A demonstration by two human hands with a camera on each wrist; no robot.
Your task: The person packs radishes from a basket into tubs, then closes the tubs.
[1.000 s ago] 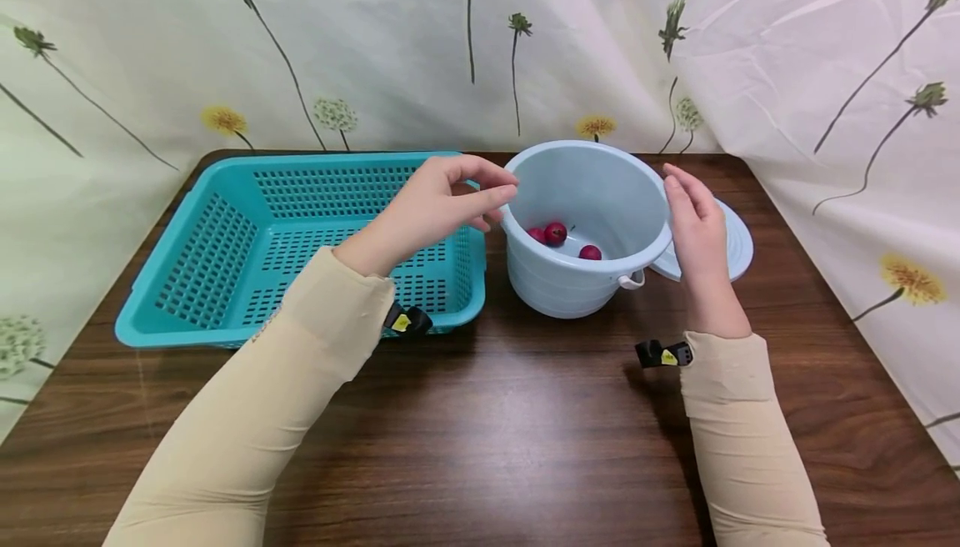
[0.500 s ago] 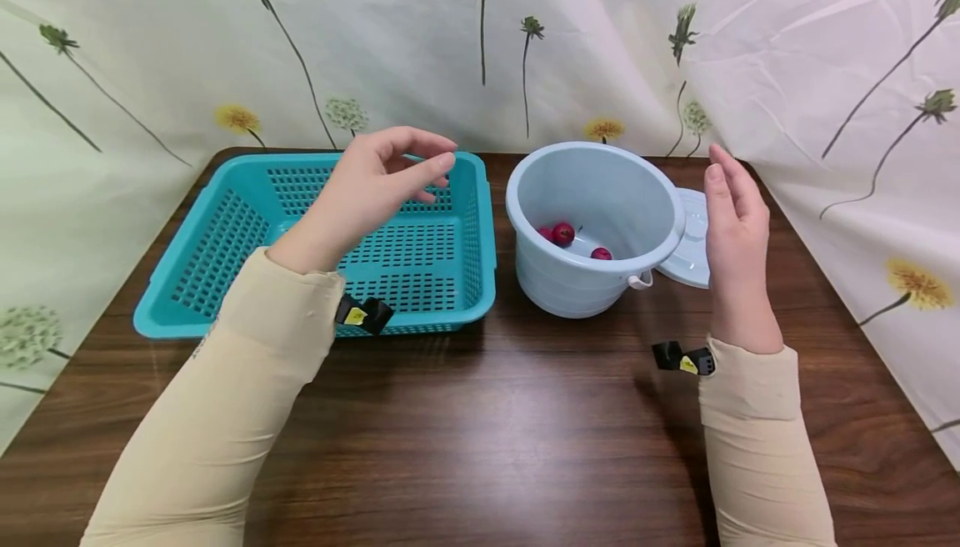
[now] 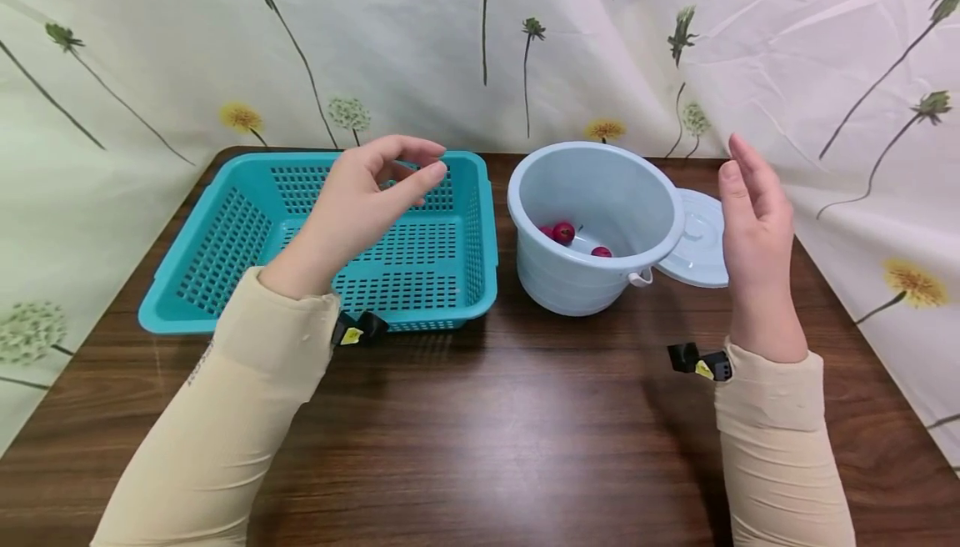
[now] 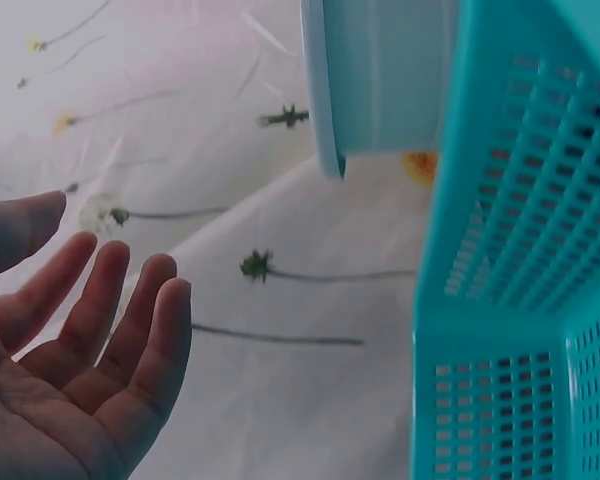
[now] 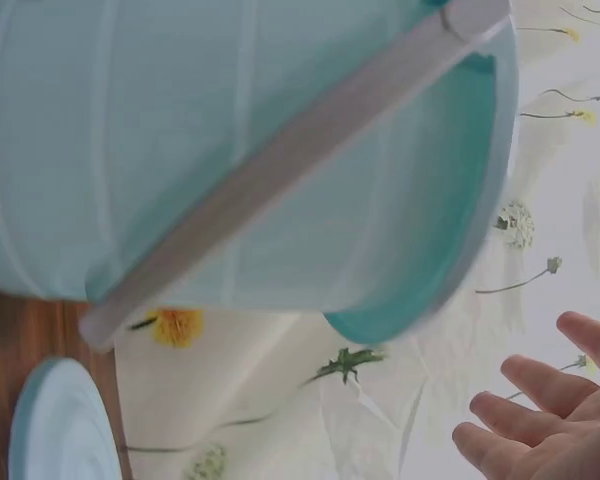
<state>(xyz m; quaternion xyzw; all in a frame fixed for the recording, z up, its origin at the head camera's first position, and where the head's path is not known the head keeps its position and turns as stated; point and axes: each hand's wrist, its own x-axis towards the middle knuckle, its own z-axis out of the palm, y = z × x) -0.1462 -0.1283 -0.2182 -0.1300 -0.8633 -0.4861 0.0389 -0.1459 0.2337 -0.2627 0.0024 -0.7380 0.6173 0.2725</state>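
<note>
My left hand point(image 3: 358, 197) hovers above the turquoise basket point(image 3: 487, 238), fingers loosely bent and holding nothing. In the left wrist view the fingers of that hand point(image 4: 90, 360) are spread apart from the basket's rim. To the right of the light blue bucket point(image 3: 570, 284), my right hand point(image 3: 761, 230) is raised with nothing in it. Small round red fruits point(image 3: 563, 233) lie at the bottom of the bucket. The right wrist view shows the bucket's side with its handle point(image 5: 270, 190) hanging across it, apart from the right hand's fingers point(image 5: 510, 420).
A light blue lid point(image 3: 693, 238) lies on the brown wooden table point(image 3: 480, 447), behind and right of the bucket. A white cloth point(image 3: 420, 47) printed with dandelions hangs at the back and right. The basket and bucket stand side by side with a narrow gap.
My left hand has moved left from the bucket's rim to over the basket. My right hand has moved right, away from the bucket's rim. Bucket, basket and lid stay in place.
</note>
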